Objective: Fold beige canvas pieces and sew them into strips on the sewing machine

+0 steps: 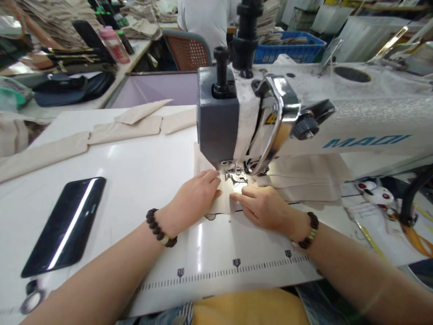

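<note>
A beige fabric piece [221, 205] lies under the presser foot [239, 178] of a sewing machine [218, 122]. My left hand [198, 196] rests on the fabric's left part, its fingers stretched out and pressing down just left of the foot. On the other side my right hand [265, 205] is closed at the fabric's right edge; the forefinger points left and the other fingers are curled in. The needle tip is too small to make out. Several stacked beige fabric pieces [304, 178] lie beneath the machine arm, right of my right hand.
A black phone [66, 225] lies on the white table [135, 180] at left. Beige strips [125, 131] stretch across its back. A ruler scale [237, 271] runs along the front edge. Behind are a blue crate [289, 47], a chair [187, 49] and a person in a white shirt.
</note>
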